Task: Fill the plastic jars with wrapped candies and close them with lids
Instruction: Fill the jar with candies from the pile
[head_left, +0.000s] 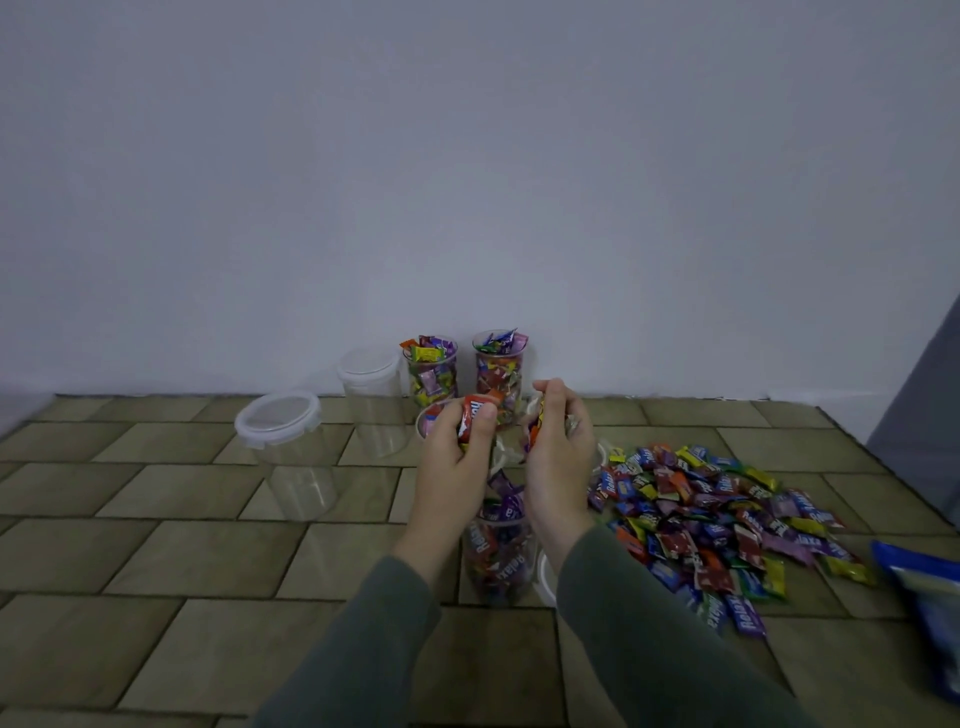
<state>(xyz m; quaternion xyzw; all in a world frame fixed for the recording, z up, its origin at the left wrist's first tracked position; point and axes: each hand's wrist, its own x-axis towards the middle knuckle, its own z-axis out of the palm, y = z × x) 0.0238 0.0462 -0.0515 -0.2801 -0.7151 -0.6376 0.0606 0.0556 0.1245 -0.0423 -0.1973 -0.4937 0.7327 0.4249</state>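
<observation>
A: Any legible print recorded?

B: One word only, "Relax", on the candy wrappers. It read clearly, upside down to the camera, on a purple wrapper (746, 618) at the near edge of the loose candy pile (717, 519).

A: Elsewhere?

B: Same word on a blue wrapper (612, 487) at the pile's left edge, and through the wall of the near jar (498, 556) on a red wrapper (480, 538). The red wrapper (474, 413) pinched in the left hand (457, 457) carried white lettering, too blurred to read.

A: The blue packet (930, 592) at the right edge?

B: Print unreadable. No numbers or signs noted.
</observation>
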